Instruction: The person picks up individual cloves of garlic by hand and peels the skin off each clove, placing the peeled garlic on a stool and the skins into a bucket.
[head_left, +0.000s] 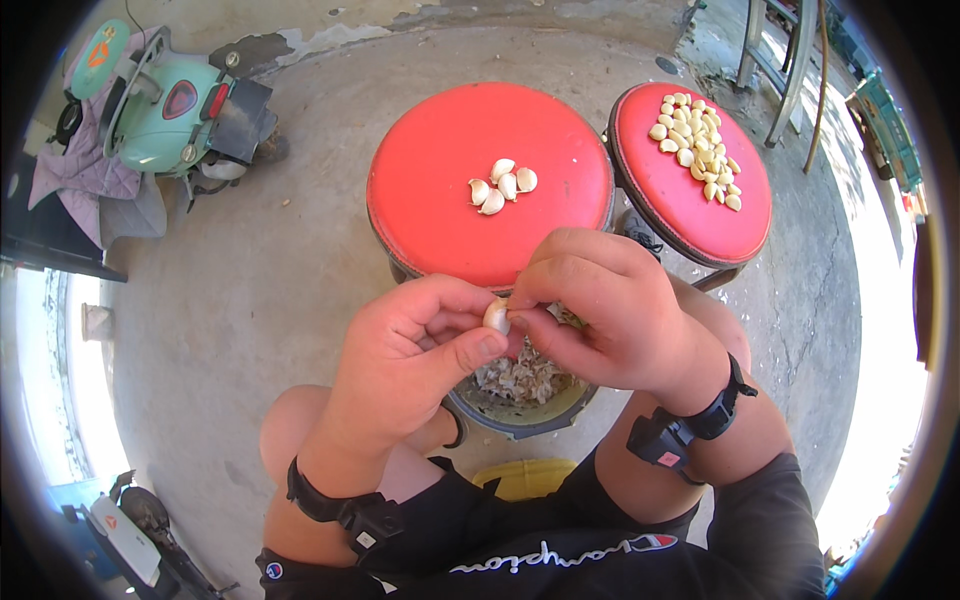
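An unpeeled garlic clove (496, 316) is pinched between the thumb and fingers of my left hand (416, 349). My right hand (600, 307) meets it from the other side, thumb and forefinger tips closed at the clove's skin; whether a flake of skin is between them is too small to tell. Below both hands stands a basin (517, 429) holding loose garlic skins (529, 379), partly hidden by my hands. Just beyond, several unpeeled cloves (504, 184) lie on a round red stool (435, 150). Peeled cloves (697, 139) are spread on a second red stool (739, 225).
A yellow object (525, 478) shows between my legs. At the far left a green scooter (169, 112) is parked, and another vehicle (124, 536) stands at lower left. A metal ladder (784, 90) leans at upper right. Concrete floor (225, 315) surrounds the stools.
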